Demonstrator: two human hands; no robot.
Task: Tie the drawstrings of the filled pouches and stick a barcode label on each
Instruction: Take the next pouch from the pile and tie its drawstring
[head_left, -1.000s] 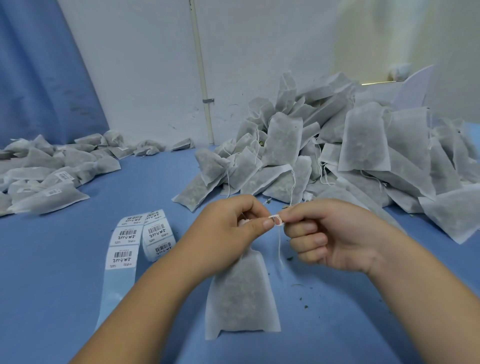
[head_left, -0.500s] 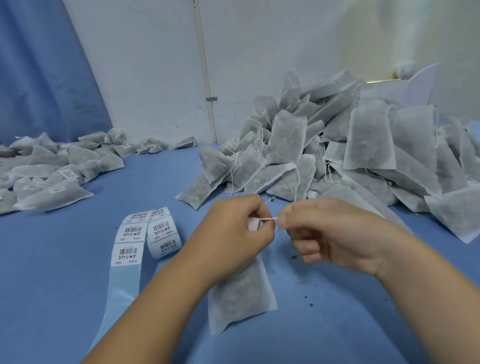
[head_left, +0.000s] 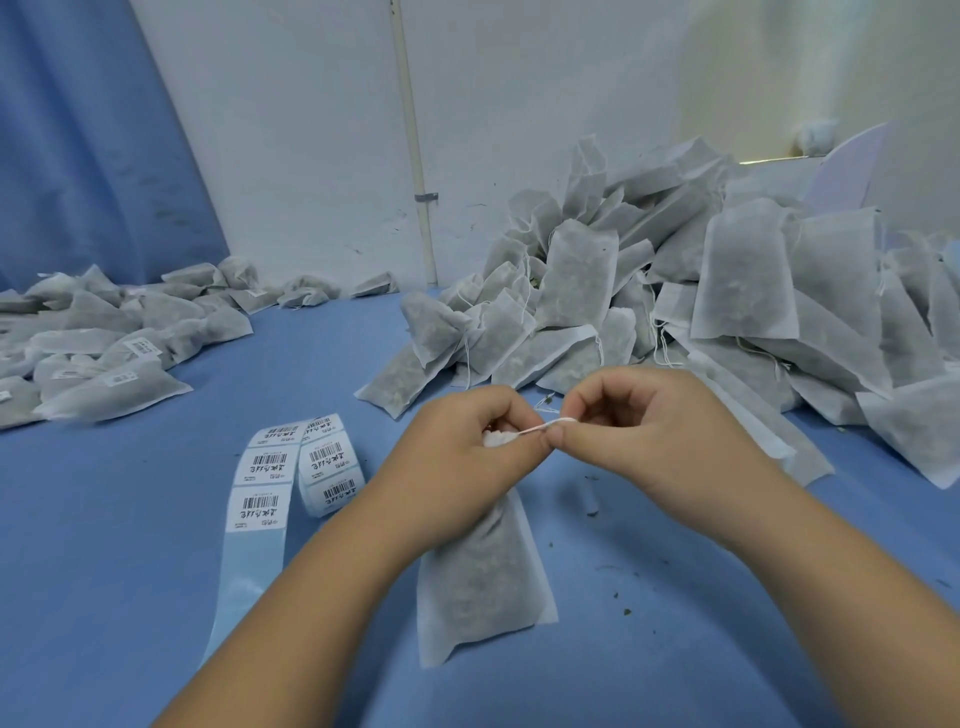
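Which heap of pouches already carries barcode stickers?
The low heap on the left: several pouches there show white labels. The tall heap on the right shows none.

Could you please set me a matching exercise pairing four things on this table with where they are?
1. label roll
2. held pouch
3. labelled pouches
4. drawstring

A. gripped at its neck by the left hand
B. pinched by the right hand
C. heaped at far left
D. partly unrolled on the table

Pairs: 1-D, 2-A, 3-C, 4-B.
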